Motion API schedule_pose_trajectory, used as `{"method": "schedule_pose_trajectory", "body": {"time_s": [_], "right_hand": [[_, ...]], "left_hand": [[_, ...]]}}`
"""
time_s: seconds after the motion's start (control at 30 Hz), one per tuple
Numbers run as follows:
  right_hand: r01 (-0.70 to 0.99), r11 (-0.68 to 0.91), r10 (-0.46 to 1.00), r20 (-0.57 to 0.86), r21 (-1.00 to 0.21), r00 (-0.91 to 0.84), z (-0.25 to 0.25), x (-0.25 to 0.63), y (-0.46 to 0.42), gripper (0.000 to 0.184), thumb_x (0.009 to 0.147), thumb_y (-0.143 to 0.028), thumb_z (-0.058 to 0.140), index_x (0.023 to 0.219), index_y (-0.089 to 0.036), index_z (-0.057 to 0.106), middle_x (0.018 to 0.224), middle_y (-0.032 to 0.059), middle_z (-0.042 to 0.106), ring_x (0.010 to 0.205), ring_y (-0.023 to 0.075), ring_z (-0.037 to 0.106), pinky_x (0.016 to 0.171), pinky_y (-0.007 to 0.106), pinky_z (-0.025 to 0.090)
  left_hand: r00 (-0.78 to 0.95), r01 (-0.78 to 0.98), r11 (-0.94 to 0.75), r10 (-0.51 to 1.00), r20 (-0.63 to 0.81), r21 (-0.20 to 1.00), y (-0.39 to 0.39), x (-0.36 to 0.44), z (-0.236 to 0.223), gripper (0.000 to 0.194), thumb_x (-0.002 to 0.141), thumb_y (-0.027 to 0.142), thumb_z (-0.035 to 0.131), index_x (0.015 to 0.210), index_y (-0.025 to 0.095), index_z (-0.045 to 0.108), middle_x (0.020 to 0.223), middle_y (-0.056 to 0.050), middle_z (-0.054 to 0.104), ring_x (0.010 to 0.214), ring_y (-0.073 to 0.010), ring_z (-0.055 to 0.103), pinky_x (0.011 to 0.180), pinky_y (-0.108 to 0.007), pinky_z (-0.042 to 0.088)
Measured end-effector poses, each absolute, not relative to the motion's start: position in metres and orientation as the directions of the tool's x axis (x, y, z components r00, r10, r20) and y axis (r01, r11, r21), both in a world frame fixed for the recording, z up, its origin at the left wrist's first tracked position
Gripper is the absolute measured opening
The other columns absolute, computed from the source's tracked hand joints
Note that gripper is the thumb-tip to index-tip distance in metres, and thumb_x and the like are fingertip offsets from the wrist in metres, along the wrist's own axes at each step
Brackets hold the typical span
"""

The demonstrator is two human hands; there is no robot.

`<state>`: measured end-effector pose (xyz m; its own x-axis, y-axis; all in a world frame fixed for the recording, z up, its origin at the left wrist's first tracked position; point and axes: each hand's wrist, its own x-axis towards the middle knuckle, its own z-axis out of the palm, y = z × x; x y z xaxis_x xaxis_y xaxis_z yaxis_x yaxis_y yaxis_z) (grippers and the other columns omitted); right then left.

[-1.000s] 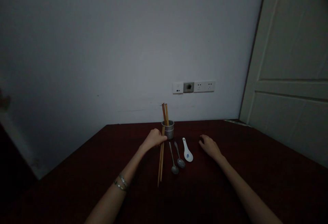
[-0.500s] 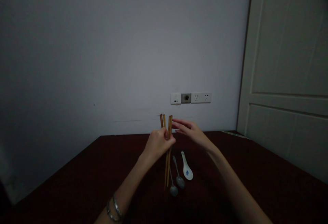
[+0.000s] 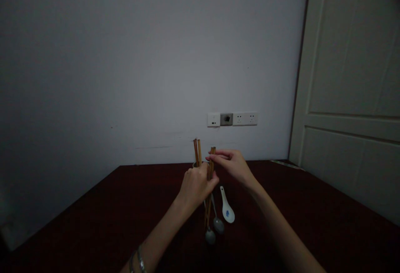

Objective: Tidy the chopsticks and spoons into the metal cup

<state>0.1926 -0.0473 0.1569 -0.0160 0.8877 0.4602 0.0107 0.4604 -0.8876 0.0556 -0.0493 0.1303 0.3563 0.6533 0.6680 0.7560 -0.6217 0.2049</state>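
A pair of wooden chopsticks (image 3: 208,210) is held upright at a slight tilt, tops leaning right. My left hand (image 3: 195,187) is closed around their middle. At the upper ends, the fingertips of my right hand (image 3: 233,164) pinch the same pair. Behind my left hand, several other chopsticks (image 3: 197,152) stand in a holder (image 3: 194,165), of which only a bit of rim shows. Below the hands lie two metal spoons, one round-bowled spoon (image 3: 210,236) and one oval-bowled spoon (image 3: 218,225). Right of them rests a white ceramic spoon (image 3: 228,210) with a blue mark.
Everything rests on a dark red table (image 3: 140,198) against a pale wall (image 3: 156,56). Sockets and switches (image 3: 233,119) are set in the wall. To the right is a panelled door (image 3: 350,98). A flat strip (image 3: 286,165) lies at the table's back right.
My left hand and the held chopsticks have shifted slightly right and down, away from the standing ones. My right fingers have closed on the tops of the held pair.
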Motion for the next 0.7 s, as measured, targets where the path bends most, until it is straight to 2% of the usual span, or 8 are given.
{"method": "schedule_pose_trajectory", "body": {"time_s": [0.1,0.17,0.3,0.37,0.43,0.57,0.7], "right_hand": [[0.023,0.443,0.895,0.440,-0.896,-0.074,0.157,0.197,-0.047,0.029,0.061,-0.035,0.067,0.080,-0.013,0.069,0.083,0.0096,0.070,0.079,0.0208,0.065,0.079,0.036,0.048],[0.023,0.432,0.898,0.427,-0.902,-0.105,0.158,0.199,-0.048,0.028,0.062,-0.035,0.067,0.080,-0.013,0.069,0.084,0.0092,0.070,0.079,0.0199,0.065,0.079,0.036,0.047],[0.024,0.422,0.898,0.415,-0.906,-0.146,0.160,0.199,-0.053,0.025,0.064,-0.034,0.066,0.080,-0.015,0.068,0.084,0.0085,0.070,0.077,0.0180,0.064,0.078,0.035,0.048],[0.022,0.422,0.897,0.413,-0.907,-0.157,0.162,0.198,-0.056,0.025,0.065,-0.035,0.066,0.081,-0.015,0.068,0.084,0.0087,0.070,0.076,0.0175,0.064,0.074,0.034,0.049],[0.017,0.417,0.897,0.409,-0.909,-0.167,0.163,0.197,-0.058,0.026,0.066,-0.035,0.065,0.083,-0.014,0.067,0.085,0.0094,0.070,0.073,0.0173,0.064,0.069,0.032,0.050],[0.024,0.439,0.889,0.430,-0.898,-0.156,0.164,0.194,-0.062,0.031,0.067,-0.035,0.065,0.089,-0.014,0.065,0.086,0.0099,0.070,0.069,0.0169,0.064,0.061,0.030,0.050],[0.046,0.513,0.851,0.500,-0.857,-0.161,0.167,0.193,-0.068,0.055,0.068,-0.034,0.064,0.119,-0.020,0.050,0.080,0.0054,0.070,0.069,0.0157,0.064,0.063,0.030,0.050]], "left_hand": [[0.359,0.723,-0.647,0.650,0.669,0.241,-0.049,0.051,0.132,0.018,0.076,0.032,0.051,0.072,0.016,0.059,0.063,-0.004,0.062,0.058,-0.0168,0.058,0.058,-0.029,0.041],[0.352,0.658,-0.678,0.662,0.662,0.328,-0.048,0.048,0.134,0.022,0.074,0.036,0.054,0.067,0.016,0.058,0.060,-0.002,0.061,0.057,-0.0149,0.056,0.057,-0.027,0.041],[0.388,0.324,-0.676,0.733,0.559,0.661,-0.043,0.043,0.139,0.022,0.072,0.035,0.059,0.070,0.013,0.061,0.068,-0.004,0.064,0.061,-0.0130,0.058,0.059,-0.025,0.044],[0.446,0.147,-0.567,0.770,0.457,0.811,-0.042,0.042,0.141,0.021,0.070,0.032,0.062,0.074,0.012,0.063,0.073,-0.006,0.066,0.065,-0.0142,0.060,0.062,-0.026,0.046],[0.499,0.040,-0.437,0.788,0.360,0.899,-0.043,0.041,0.143,0.021,0.070,0.030,0.063,0.076,0.010,0.064,0.074,-0.007,0.067,0.068,-0.0153,0.062,0.065,-0.027,0.047],[0.539,-0.037,-0.294,0.799,0.267,0.955,-0.047,0.041,0.146,0.020,0.070,0.029,0.064,0.075,0.010,0.065,0.073,-0.008,0.068,0.067,-0.0161,0.064,0.064,-0.028,0.048],[0.567,-0.044,-0.284,0.782,0.258,0.958,-0.049,0.039,0.148,0.022,0.071,0.031,0.063,0.077,0.010,0.065,0.075,-0.009,0.068,0.068,-0.0164,0.065,0.061,-0.026,0.047]]}}
